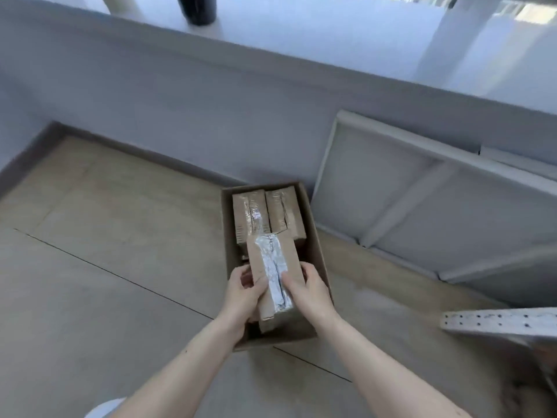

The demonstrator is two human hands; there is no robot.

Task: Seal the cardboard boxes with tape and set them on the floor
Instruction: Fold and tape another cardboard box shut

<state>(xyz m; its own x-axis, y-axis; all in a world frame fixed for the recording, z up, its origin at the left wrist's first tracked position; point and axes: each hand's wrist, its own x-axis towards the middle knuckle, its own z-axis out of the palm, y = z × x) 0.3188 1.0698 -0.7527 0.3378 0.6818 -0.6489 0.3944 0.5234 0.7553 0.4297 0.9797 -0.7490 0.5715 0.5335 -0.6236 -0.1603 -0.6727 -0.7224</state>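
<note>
A pale wood-look floor [126,236] runs to a grey wall, where a white framed panel [422,203] leans, off to the right beyond the hands. Under the hands an open carton [316,236] sits on the floor, with two taped boxes [265,212] lying side by side at its far end. Both arms reach down and forward. The left hand [244,294] and right hand [310,288] clasp opposite long sides of a third sealed box [275,273], thumbs on top beside its shiny tape strip [272,260], holding it tilted over the carton's near end.
</note>
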